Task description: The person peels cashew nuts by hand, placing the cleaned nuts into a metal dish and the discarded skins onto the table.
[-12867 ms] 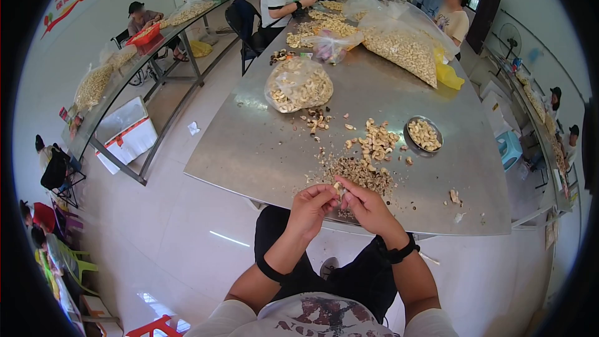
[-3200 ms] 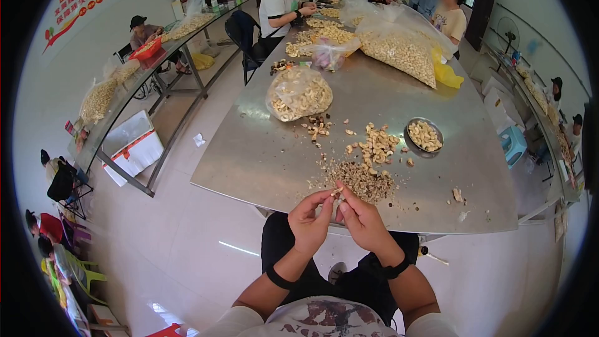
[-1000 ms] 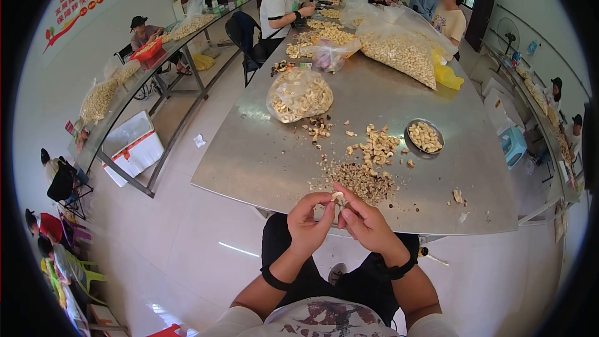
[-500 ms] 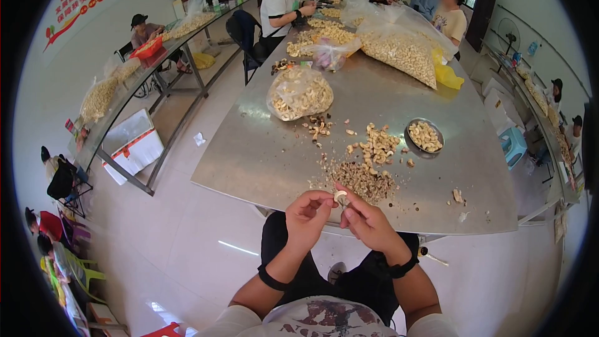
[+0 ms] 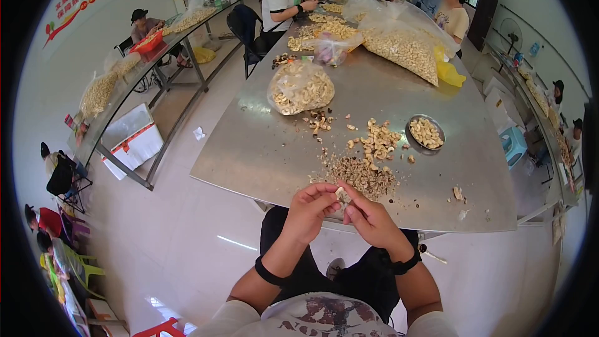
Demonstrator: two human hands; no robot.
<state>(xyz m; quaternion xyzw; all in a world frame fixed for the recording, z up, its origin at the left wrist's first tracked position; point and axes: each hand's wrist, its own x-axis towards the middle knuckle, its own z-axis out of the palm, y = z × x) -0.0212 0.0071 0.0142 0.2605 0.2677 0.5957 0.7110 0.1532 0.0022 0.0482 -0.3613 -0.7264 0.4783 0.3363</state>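
Just over the near edge of the table, a pale cashew nut [image 5: 341, 195] sits between my fingertips. My left hand [image 5: 309, 211] pinches it from the left with thumb and forefinger. My right hand [image 5: 373, 219] has its fingers closed on the nut from the other side; whether a small tool is also in them I cannot make out. Right beyond my fingers lies a pile of brown shell scraps [image 5: 359, 176]. Loose cashews [image 5: 380, 140] are heaped behind that pile, and a round metal dish [image 5: 410, 132] of cashews stands to their right.
A clear bag of cashews [image 5: 301, 89] stands on the metal table [image 5: 268, 156], with a larger bag [image 5: 399, 43] farther back. Beside it is yellow plastic [image 5: 450, 73]. Several people sit or stand around the far end, one in a white shirt [image 5: 277, 5]. Side tables flank the room.
The left fingers have moved in closer around the cashew, and the nut has turned slightly in my grip. The view has shifted a little.
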